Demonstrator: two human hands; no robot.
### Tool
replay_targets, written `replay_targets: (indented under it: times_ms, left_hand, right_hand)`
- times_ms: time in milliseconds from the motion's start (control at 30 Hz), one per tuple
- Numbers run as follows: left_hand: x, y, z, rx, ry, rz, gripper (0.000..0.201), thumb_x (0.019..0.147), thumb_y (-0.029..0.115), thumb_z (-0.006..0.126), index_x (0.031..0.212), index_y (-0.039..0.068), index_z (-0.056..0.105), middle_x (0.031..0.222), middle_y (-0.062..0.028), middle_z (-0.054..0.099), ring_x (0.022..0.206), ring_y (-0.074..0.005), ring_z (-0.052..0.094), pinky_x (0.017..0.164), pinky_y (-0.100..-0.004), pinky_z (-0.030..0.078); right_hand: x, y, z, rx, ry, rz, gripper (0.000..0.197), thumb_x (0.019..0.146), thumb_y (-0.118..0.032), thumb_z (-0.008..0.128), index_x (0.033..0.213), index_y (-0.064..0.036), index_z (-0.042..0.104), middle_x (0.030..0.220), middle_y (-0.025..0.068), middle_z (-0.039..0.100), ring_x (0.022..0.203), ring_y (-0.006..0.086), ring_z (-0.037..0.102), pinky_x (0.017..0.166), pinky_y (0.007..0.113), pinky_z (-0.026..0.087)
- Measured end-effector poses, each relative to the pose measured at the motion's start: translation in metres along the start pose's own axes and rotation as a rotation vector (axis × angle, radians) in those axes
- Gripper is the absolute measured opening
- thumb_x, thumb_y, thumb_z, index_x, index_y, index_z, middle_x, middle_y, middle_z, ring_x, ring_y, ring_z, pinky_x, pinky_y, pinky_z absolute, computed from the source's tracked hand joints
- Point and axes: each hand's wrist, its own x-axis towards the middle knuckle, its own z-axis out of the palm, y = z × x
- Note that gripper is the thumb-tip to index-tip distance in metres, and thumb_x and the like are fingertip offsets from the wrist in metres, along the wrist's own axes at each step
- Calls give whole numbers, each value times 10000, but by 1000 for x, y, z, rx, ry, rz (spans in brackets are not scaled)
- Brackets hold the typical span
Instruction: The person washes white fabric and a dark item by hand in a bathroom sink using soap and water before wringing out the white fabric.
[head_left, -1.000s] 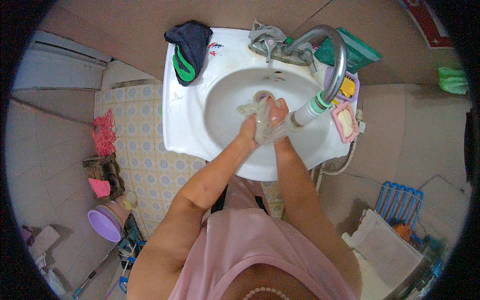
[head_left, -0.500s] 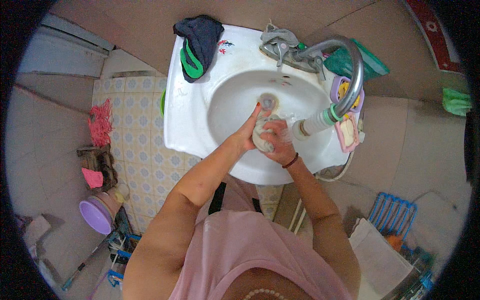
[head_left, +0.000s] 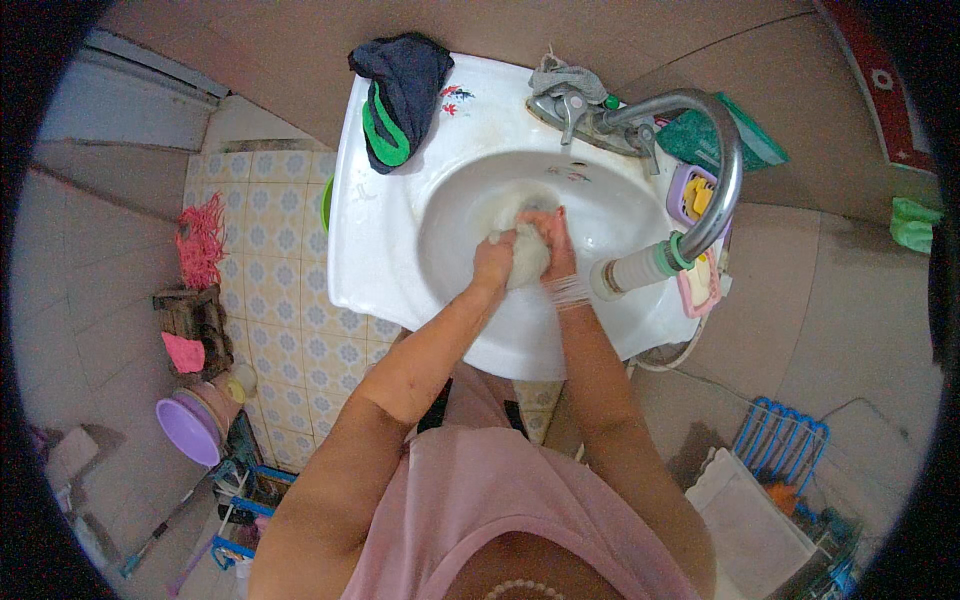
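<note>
Over the white basin (head_left: 437, 225), a wet, bunched pale cloth (head_left: 527, 262) is pressed between my two hands. My left hand (head_left: 494, 260) is closed round its left side. On the other side my right hand (head_left: 556, 248) presses against the cloth, its fingers bent over the far end and partly hidden. Water streams from the tap's white nozzle (head_left: 632, 272) onto my right wrist. Cloudy water lies round the drain beyond the hands. The curved metal tap (head_left: 728, 150) arches over the basin's right side.
A dark cloth with green trim (head_left: 405, 95) lies on the sink's back left corner. Tap handles (head_left: 573, 112) and a grey mesh cloth (head_left: 565, 78) sit at the back. A purple soap dish (head_left: 686, 208) and a pink one (head_left: 703, 300) line the right edge.
My left fingers have closed round the cloth, where the thumb stuck out before. My right hand has turned from gripping the top to its right side. Water now hits the wrist.
</note>
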Motion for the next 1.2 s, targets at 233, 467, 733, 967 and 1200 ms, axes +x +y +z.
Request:
replay_targets:
  times_ms: [233, 467, 733, 967, 1200]
  left_hand:
    - [-51, 42, -16, 1368, 52, 686, 318, 634, 285, 587, 878, 89, 536, 911, -127, 490, 822, -261, 494, 623, -361, 460]
    - [-46, 43, -16, 1371, 5, 693, 315, 633, 286, 583, 879, 94, 542, 913, -122, 496, 824, -261, 496, 632, -363, 459]
    - [-44, 41, -16, 1330, 20, 713, 269, 644, 286, 565, 835, 97, 553, 874, -124, 506, 806, -264, 504, 637, -362, 456]
    - [-44, 43, -14, 1343, 2, 648, 290, 646, 292, 563, 859, 97, 544, 909, -126, 494, 830, -268, 494, 656, -363, 451]
    - [-43, 42, -15, 1330, 3, 667, 292, 645, 292, 561, 857, 92, 548, 891, -121, 499, 815, -266, 500, 654, -356, 451]
  right_hand:
    - [23, 32, -29, -1360, 143, -265, 276, 764, -268, 438, 909, -39, 490, 908, 159, 531, 793, 312, 520, 693, 374, 416]
    - [22, -7, 10, -1467, 132, 165, 262, 748, -278, 439, 887, -59, 478, 880, 153, 546, 832, 327, 506, 719, 394, 397]
    - [34, 0, -14, -1430, 19, 36, 281, 746, -259, 420, 931, -63, 499, 918, 172, 533, 850, 336, 498, 736, 401, 394]
    - [42, -13, -13, -1472, -57, 62, 283, 733, -239, 426, 928, -44, 489, 884, 207, 530, 839, 347, 498, 742, 406, 390]
    - [34, -5, -4, -1241, 248, -49, 191, 717, -157, 472, 873, -55, 509, 821, 177, 532, 783, 316, 513, 678, 365, 421]
